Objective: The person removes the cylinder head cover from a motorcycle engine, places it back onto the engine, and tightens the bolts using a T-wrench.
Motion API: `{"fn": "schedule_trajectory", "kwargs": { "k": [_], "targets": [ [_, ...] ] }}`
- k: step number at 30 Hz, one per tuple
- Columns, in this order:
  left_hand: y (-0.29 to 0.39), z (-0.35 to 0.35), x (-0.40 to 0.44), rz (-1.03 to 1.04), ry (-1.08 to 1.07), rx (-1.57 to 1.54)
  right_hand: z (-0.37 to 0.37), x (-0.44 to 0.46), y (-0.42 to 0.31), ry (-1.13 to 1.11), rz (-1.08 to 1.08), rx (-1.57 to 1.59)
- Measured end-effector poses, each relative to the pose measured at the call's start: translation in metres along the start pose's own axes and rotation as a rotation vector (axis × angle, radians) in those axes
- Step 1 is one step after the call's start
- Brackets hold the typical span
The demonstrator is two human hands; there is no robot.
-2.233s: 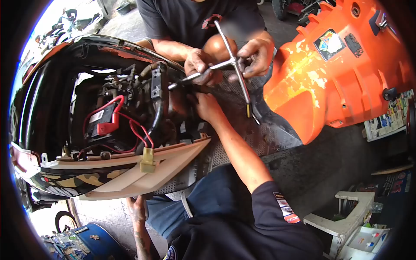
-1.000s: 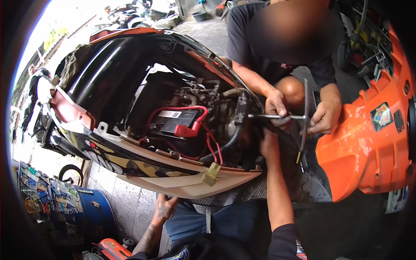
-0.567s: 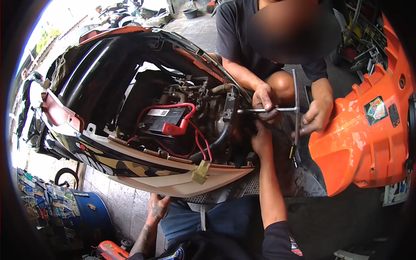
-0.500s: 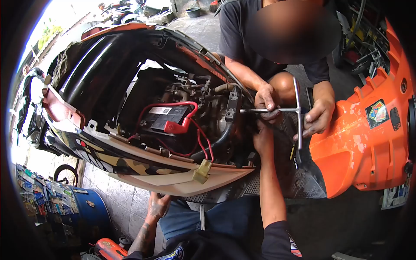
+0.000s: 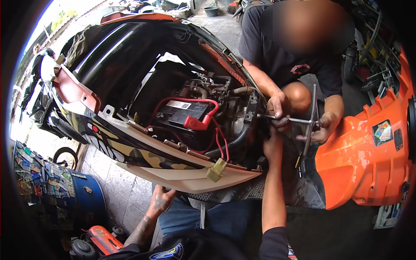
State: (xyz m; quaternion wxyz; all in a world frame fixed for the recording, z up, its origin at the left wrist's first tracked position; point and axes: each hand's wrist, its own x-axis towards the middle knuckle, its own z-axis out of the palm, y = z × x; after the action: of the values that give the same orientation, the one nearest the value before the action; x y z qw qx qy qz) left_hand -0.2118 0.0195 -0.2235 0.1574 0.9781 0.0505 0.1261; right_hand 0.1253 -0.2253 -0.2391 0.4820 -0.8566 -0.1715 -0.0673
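Note:
The scooter body's side panel crosses the middle, its lower edge above my left hand. That hand's visible fingers are apart, with the tips at the panel's underside; whether they touch it I cannot tell. My right hand reaches up past the panel's front end to the frame, its fingers hidden in shadow. Just above it, a co-worker's hand steadies the shaft of a T-handle wrench, and the co-worker's other hand is at the crossbar. The wrench shaft points toward the frame bracket.
In the open body sit a battery with red cables and the engine. A yellowish connector hangs over the panel. Orange bodywork stands right. A blue drum and an orange machine are lower left.
The view has shifted, so the scooter appears farther right and its front slightly lower. The wrench's crossbar has turned to a slant. My right hand stays by the frame, my left below the panel.

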Motion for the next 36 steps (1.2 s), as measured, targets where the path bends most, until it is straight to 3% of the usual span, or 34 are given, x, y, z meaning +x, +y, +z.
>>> {"fn": "schedule_trajectory", "kwargs": {
  "k": [2,4,6,7,8,10,12,15,16,18,19,21,22,23,24,25,27,28,30,32,34,35,36],
  "targets": [
    [0.001,-0.002,0.002,-0.016,0.002,-0.030,0.003,-0.001,0.009,-0.022,-0.008,0.168],
    [0.006,-0.004,0.003,-0.033,-0.010,-0.065,0.002,0.004,0.010,-0.057,-0.031,0.097],
    [0.010,-0.007,0.009,-0.421,-0.096,-0.522,-0.001,0.000,0.006,-0.081,-0.052,0.027],
    [0.012,-0.008,0.010,-0.435,-0.089,-0.532,-0.001,-0.004,0.004,-0.039,-0.038,-0.027],
    [0.010,-0.008,0.011,-0.431,-0.081,-0.528,0.001,-0.003,0.000,0.006,-0.033,-0.074],
    [0.004,-0.005,0.004,0.017,0.003,0.006,-0.002,-0.003,-0.008,-0.010,-0.020,0.046],
    [0.004,-0.004,0.001,0.017,0.006,0.010,0.000,-0.002,0.000,-0.032,0.009,0.147],
    [0.007,-0.004,0.005,-0.342,-0.098,-0.452,0.005,0.001,0.017,-0.004,-0.054,-0.108],
    [0.006,-0.004,0.003,-0.337,-0.109,-0.454,0.000,-0.002,0.001,-0.012,-0.020,-0.060],
    [0.000,-0.001,-0.001,-0.070,-0.047,-0.089,-0.001,0.000,-0.004,-0.014,0.004,-0.010],
    [0.003,-0.001,0.004,-0.073,-0.042,-0.092,0.001,0.003,0.000,-0.005,-0.036,0.103],
    [0.013,-0.003,0.008,-0.657,-0.011,-0.657,0.004,-0.001,0.009,-0.004,-0.062,0.213],
    [0.013,-0.004,0.007,-0.656,-0.019,-0.658,0.003,0.000,0.005,-0.033,-0.002,0.084],
    [0.010,-0.005,0.006,-0.522,-0.079,-0.543,0.002,0.001,0.002,-0.058,0.054,-0.042],
    [0.008,-0.007,0.004,-0.390,-0.138,-0.428,0.000,-0.002,0.000,-0.055,0.059,-0.042],
    [0.005,-0.006,0.002,-0.389,-0.137,-0.429,-0.002,-0.004,-0.002,-0.022,-0.006,-0.019],
    [-0.001,0.000,-0.001,-0.105,-0.051,-0.115,-0.001,0.001,-0.005,0.009,-0.078,0.007],
    [0.001,0.000,0.002,-0.112,-0.051,-0.118,-0.001,0.004,-0.005,0.001,-0.085,0.035],
    [0.007,-0.003,0.006,-0.669,-0.106,-0.675,-0.001,0.000,0.000,-0.010,-0.070,0.056],
    [0.009,-0.002,0.007,-0.668,-0.061,-0.785,0.001,0.002,0.001,-0.090,0.114,-0.114],
    [0.015,-0.010,0.012,-0.419,-0.021,-0.525,-0.004,-0.004,-0.006,-0.039,0.049,-0.031],
    [0.018,-0.016,0.018,-0.418,-0.011,-0.523,-0.004,-0.003,-0.009,0.004,-0.016,0.056],
    [0.023,-0.020,0.023,-0.571,-0.053,-0.644,-0.001,0.002,-0.005,-0.002,-0.023,0.055]
  ]
}}
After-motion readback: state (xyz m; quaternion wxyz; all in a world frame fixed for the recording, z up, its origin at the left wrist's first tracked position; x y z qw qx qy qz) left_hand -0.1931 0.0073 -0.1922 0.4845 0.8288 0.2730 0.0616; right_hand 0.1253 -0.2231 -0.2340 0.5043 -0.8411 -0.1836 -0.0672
